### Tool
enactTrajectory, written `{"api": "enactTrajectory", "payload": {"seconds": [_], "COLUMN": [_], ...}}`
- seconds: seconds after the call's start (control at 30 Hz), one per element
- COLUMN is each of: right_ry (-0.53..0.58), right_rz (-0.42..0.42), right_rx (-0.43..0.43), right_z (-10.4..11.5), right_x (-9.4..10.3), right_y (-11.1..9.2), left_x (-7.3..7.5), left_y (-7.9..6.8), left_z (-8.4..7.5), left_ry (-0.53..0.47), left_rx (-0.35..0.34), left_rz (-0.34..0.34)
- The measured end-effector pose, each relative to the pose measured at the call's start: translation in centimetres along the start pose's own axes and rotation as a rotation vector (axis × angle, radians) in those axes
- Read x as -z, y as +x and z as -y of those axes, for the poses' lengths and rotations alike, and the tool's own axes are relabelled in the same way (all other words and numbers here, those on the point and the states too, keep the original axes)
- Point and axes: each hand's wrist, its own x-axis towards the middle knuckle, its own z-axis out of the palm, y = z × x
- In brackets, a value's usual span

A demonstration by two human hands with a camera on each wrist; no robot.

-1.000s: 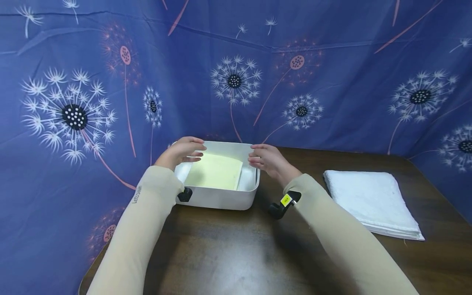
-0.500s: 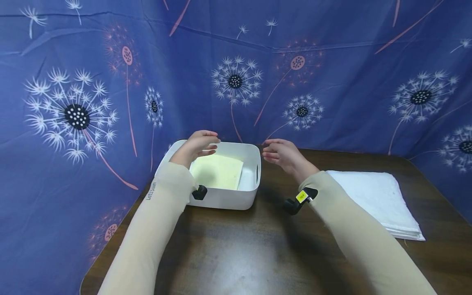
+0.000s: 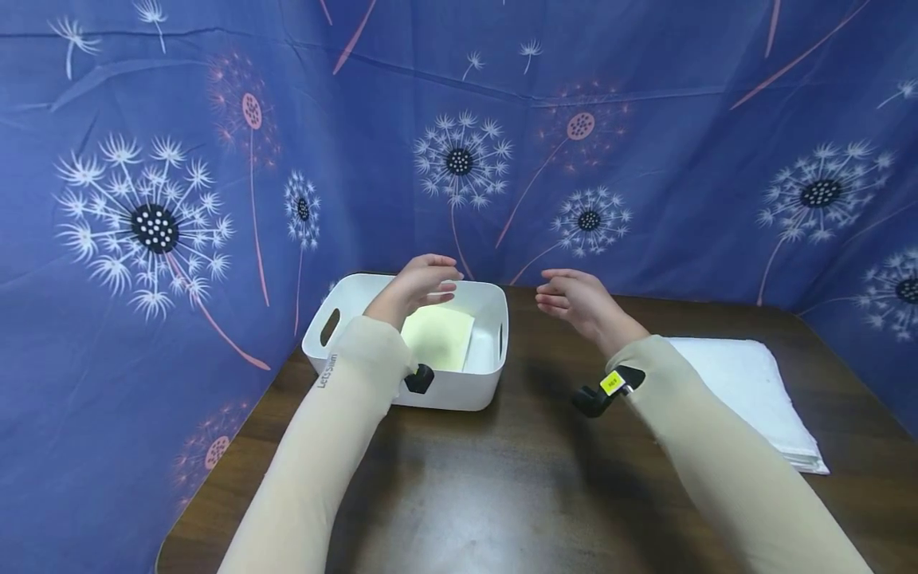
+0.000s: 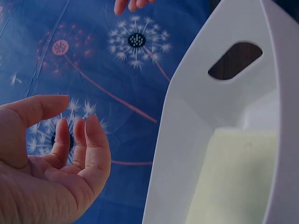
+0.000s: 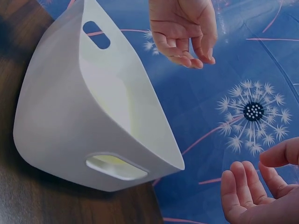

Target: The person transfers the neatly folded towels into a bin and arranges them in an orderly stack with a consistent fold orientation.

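Note:
My left hand (image 3: 416, 288) hovers over the white bin (image 3: 437, 392), fingers loosely bent and nothing between them. Inside the bin lies a flat pale yellow folded cloth (image 3: 443, 339), partly hidden by the left hand and sleeve in the head view. To the right of the bin my right hand (image 3: 579, 303) is held in the air, palm turned inward, holding nothing. The left wrist view shows the left hand (image 4: 60, 158) beside the bin's oval handle hole (image 4: 236, 60). In the right wrist view, the right hand (image 5: 264, 186) is relaxed and apart from the bin (image 5: 60, 107).
A folded white towel (image 3: 753, 391) lies on the right of the brown wooden table (image 3: 502, 478), partly behind the right sleeve. A blue dandelion-print curtain (image 3: 358, 159) hangs behind and to the left of the table.
Both hands have moved to the right. The right hand has gone from above the bin's right rim to beyond it, and more of the bin's left end shows. Bin and towel stay put.

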Motion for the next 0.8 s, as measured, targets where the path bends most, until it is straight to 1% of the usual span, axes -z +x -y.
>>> {"api": "enactTrajectory", "payload": {"seconds": [0.13,0.27,0.43,0.7,0.8], "right_ry": [0.017,0.01,0.025,0.048,0.075], "right_rz": [0.001,-0.004,-0.017,-0.026,-0.03], "right_rx": [0.005,0.009,-0.003,-0.008,-0.012], "right_z": [0.2,0.3,0.3,0.5,0.6], "right_x": [0.7,1.5,2.7,4.7,5.5], "right_y": [-0.3,-0.5,-0.8,-1.5,-1.7], "left_x": [-1.2,-2.4,-3.8,-5.9,-6.6], "left_y": [0.0,0.0,0.1,0.1,0.0], "left_z": [0.0,-0.1,0.0,0.0,0.0], "left_ry": [-0.035,-0.063,-0.087,-0.088,-0.091], "left_rx": [-0.004,-0.019,-0.032,-0.044,-0.053], "left_rz": [0.021,0.035,0.049,0.065,0.069]}}
